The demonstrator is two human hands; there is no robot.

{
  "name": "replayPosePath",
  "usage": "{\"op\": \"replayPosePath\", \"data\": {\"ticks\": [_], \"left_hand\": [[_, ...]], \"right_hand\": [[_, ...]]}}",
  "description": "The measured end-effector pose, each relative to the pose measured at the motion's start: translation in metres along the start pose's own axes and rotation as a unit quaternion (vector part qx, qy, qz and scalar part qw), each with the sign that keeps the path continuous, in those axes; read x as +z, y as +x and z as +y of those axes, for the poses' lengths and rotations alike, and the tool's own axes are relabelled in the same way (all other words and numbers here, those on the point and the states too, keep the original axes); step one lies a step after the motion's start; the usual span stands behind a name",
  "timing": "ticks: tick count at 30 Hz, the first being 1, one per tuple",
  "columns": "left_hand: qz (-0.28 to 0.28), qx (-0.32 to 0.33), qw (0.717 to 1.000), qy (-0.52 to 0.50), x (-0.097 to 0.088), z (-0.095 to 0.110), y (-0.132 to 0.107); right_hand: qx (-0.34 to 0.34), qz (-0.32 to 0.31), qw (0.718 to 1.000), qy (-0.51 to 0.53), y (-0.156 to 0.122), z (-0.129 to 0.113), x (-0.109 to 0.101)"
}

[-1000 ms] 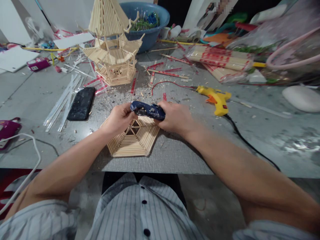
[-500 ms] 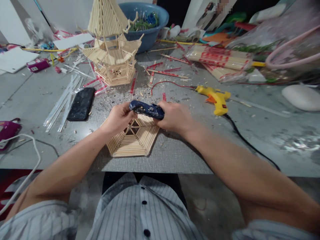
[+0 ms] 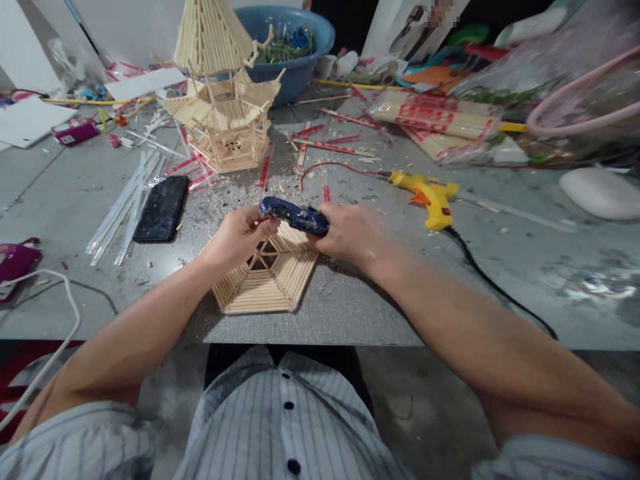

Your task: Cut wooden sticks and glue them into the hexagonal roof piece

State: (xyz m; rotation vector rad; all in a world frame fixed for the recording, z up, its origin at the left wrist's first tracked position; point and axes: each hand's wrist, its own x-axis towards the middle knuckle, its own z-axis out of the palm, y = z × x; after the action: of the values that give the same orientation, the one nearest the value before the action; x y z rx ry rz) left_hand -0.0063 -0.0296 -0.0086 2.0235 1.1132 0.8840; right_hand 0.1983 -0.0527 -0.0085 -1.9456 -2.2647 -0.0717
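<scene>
Two bare hands are positioned over the table (image 3: 370, 320), apart from each other, one at each end of a dark blue handheld tool (image 3: 295, 215). The right hand (image 3: 353, 233) is clamped around one end of the tool. The left hand (image 3: 237, 233) has its thumb and fingers drawn together at the opposite end; whether they grip the tool or a small piece cannot be told. The tool is located above the far part of a hexagonal stick panel (image 3: 260, 290), which lies near the table's front edge. A black phone (image 3: 161, 210) lies beside clear sticks (image 3: 125, 210), left of the panel. A yellow glue gun (image 3: 430, 200) rests to the right. A tiered stick pagoda (image 3: 220, 113) stands behind.
</scene>
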Motion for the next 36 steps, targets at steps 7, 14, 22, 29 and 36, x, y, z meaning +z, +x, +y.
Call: {"op": "replayPosePath", "data": {"ticks": [7,14,22,29,36], "left_hand": [[0.023,-0.009,0.999,0.022,-0.002,0.006,0.000],[0.046,-0.007,0.999,0.019,-0.001,0.006,0.001],[0.051,0.013,0.998,0.039,0.001,-0.002,0.001],[-0.022,-0.023,0.999,0.038,-0.011,0.003,0.004],[-0.231,-0.090,0.957,0.152,-0.026,0.012,0.004]], "right_hand": [[0.028,0.068,0.996,0.045,0.007,0.010,0.000],[-0.039,0.057,0.995,0.071,0.006,0.014,0.005],[-0.081,0.041,0.993,0.077,0.000,0.005,0.002],[-0.020,0.034,0.998,0.051,0.005,0.010,0.000],[0.018,0.032,0.997,0.068,0.009,0.019,0.005]]}}
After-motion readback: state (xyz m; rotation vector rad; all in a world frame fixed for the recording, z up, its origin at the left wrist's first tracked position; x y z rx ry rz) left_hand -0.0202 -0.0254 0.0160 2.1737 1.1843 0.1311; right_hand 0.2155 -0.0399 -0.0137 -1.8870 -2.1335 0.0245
